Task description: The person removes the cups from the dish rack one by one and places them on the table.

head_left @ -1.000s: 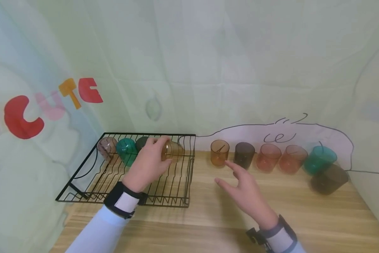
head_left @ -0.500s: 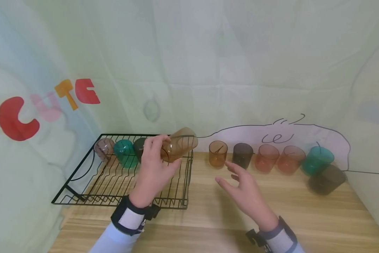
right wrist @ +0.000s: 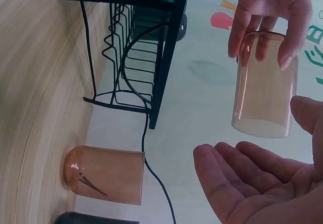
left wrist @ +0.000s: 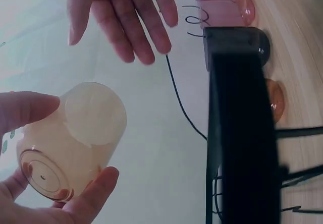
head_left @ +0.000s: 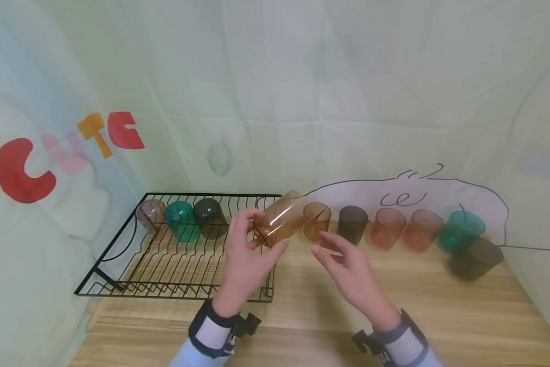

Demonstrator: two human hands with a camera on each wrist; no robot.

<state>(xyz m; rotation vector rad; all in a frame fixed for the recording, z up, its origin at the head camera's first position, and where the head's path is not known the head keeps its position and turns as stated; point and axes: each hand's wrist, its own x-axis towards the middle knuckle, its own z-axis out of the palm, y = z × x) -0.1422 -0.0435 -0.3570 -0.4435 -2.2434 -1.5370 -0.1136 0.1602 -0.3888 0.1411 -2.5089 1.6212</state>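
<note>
Slippage is worrying us most: the left hand [head_left: 244,260] is pinching an amber tumbler [head_left: 281,219] near its base only, in the air between both hands, with its mouth tilting toward one o'clock. If those fingertips are easing too soon, the smooth wall may be sliding free, perhaps onto the wire rack [head_left: 109,280] at eight o'clock or the table [head_left: 302,346] at six. The right hand [head_left: 355,270], at four o'clock from the tumbler, is hanging relaxed, thumb and fingers apart and empty, so it is not yet sharing the weight. We are also minding a low swing toward three o'clock, where a standing amber cup [head_left: 316,224] is heading a row; a knock might be reaching the black cup [head_left: 352,225] just beside it, then the two pink cups [head_left: 387,230].

As for contents, we are seeing nothing inside the tumbler. A dark stroke is showing through the standing amber cup (probably backdrop drawing, though we are not certain through tinted plastic or glass). Toward nine o'clock, the rack is carrying three cups, bottoms up: mauve [head_left: 151,213], teal [head_left: 182,221] and charcoal [head_left: 210,219].
</note>
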